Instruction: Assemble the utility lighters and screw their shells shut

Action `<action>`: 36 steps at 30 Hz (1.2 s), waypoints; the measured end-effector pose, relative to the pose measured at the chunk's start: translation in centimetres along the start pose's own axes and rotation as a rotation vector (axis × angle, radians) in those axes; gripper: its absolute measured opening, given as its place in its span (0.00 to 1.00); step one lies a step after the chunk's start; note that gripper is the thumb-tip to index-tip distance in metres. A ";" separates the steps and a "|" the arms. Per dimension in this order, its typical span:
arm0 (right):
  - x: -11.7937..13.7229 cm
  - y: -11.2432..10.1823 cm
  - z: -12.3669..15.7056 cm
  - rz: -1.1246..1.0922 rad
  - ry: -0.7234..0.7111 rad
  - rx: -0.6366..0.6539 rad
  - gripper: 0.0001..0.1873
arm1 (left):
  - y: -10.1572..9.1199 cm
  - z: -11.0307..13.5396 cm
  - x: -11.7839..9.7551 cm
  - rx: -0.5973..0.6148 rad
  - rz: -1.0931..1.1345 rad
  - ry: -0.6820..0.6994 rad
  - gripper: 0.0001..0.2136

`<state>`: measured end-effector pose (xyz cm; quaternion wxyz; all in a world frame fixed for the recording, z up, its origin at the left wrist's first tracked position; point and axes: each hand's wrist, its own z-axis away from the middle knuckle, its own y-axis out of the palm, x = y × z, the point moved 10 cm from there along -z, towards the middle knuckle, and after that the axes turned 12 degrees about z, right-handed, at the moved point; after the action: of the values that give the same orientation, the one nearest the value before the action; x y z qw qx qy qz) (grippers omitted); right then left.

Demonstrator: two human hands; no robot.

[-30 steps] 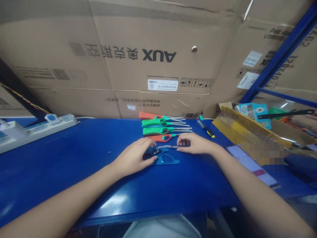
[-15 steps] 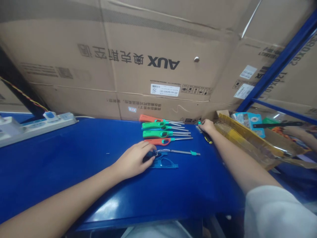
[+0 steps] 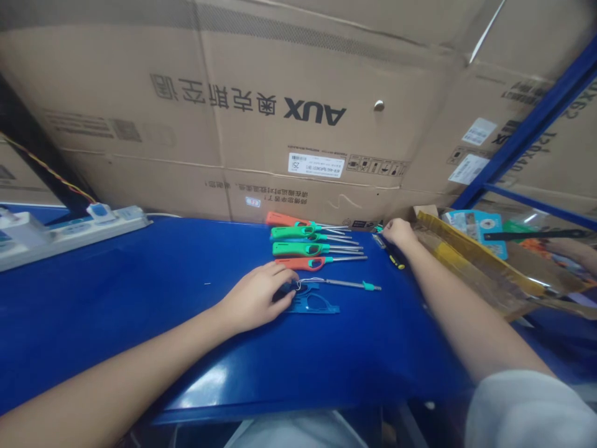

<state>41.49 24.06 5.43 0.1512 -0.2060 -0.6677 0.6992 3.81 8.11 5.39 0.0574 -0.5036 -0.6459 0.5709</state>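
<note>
Shell (image 3: 317, 305) open under flat L hand (image 3: 254, 298); 4 lighters (image 3: 303, 249) behind it look done; R hand (image 3: 398, 233) curled at screwdriver (image 3: 396, 258), grip unclear.

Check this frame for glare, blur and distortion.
Head view: a white glare patch on the blue table near its front edge; wide-angle bending curves the cardboard box and tilts the blue shelf post; corners soft, the left hand and lighters at centre fairly sharp; lighting even, shadows faint.
</note>
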 end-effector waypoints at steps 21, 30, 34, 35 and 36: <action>8.3 -2.3 14.6 -0.211 -0.756 -0.231 0.08 | 0.3 -0.3 1.1 0.006 0.019 -0.045 0.09; 12.3 0.9 21.6 -0.279 -1.134 -0.086 0.07 | 0.3 -0.2 1.2 -0.003 0.072 -0.081 0.15; 12.1 -0.2 21.5 -0.441 -1.145 -0.100 0.07 | 0.0 0.0 1.7 -0.057 0.108 -0.112 0.26; 12.0 -0.7 21.7 -0.496 -1.158 -0.116 0.07 | -0.2 0.0 1.7 -0.073 0.114 -0.111 0.26; 11.9 -1.2 21.9 -0.544 -1.170 -0.142 0.07 | -0.4 0.0 1.5 -0.093 0.120 -0.105 0.26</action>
<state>20.33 10.85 6.11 -0.0797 0.3758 -0.7126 0.5870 2.81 9.23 4.93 -0.0343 -0.5128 -0.6425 0.5684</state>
